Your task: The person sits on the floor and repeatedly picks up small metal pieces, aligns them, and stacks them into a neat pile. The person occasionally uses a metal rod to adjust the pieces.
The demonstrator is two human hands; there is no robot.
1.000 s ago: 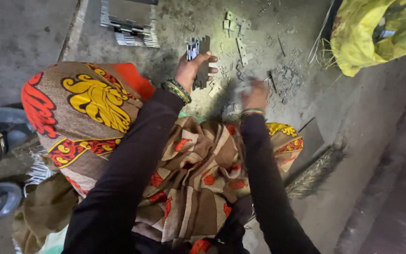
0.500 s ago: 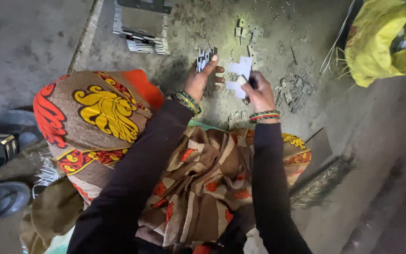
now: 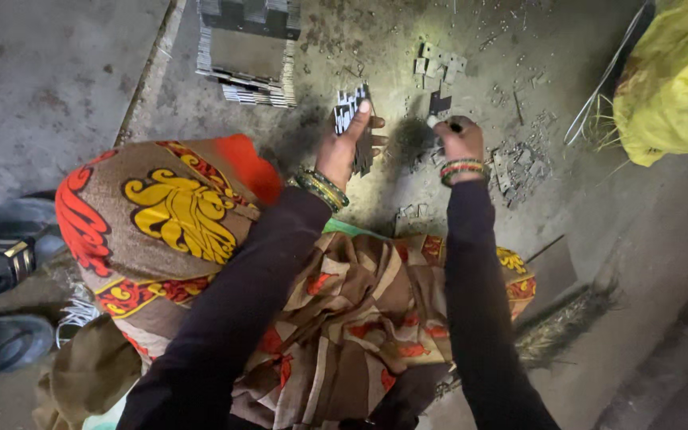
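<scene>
My left hand [image 3: 346, 143] grips a stack of thin grey metal plates [image 3: 349, 110], held upright above the dusty floor. My right hand [image 3: 457, 140] is closed, knuckles up, over a small dark piece [image 3: 453, 126] close to the floor. Just beyond it lies a small group of square metal pieces [image 3: 438, 67]. Both wrists wear coloured bangles. A patterned brown, red and yellow cloth [image 3: 201, 239] covers my knees below the arms.
A large stack of grey metal sheets [image 3: 250, 54] stands at the back. Loose scraps [image 3: 517, 167] lie to the right. A yellow sack [image 3: 670, 80] is at the far right, a broom [image 3: 563, 322] lower right, sandals [image 3: 1, 263] at the left.
My right hand held a pale flat piece up beside the left hand; it has since dropped lower to the floor, and the pale piece is gone from it. The left hand keeps its stack.
</scene>
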